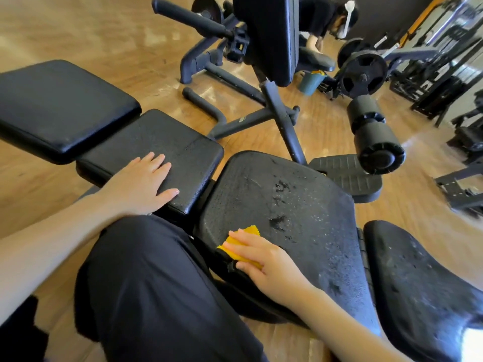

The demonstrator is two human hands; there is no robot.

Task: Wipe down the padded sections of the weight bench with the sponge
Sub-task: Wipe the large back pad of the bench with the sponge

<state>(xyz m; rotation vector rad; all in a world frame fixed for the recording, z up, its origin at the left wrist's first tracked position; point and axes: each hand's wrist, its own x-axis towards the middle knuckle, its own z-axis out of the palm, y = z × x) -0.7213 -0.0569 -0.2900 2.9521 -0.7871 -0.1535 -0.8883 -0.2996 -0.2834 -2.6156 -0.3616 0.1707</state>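
Observation:
The black weight bench lies across the view in several padded sections. My right hand [264, 259] presses a yellow sponge [241, 242] flat onto the near left edge of the wide seat pad [292, 205], which shows wet streaks and droplets. My left hand [145, 182] rests flat, fingers spread, on the middle pad [162, 137]. A glossy end pad [52, 105] sits at the far left. Another curved pad [423, 288], also speckled with droplets, is at the lower right.
My knee in black trousers [156, 288] is against the bench's near side. Behind stand another bench frame [261, 100], a foam roller [376, 137], a footplate [347, 176], a blue bucket [312, 81], weight plates [363, 77] and a crouching person [321, 19]. The floor is wood.

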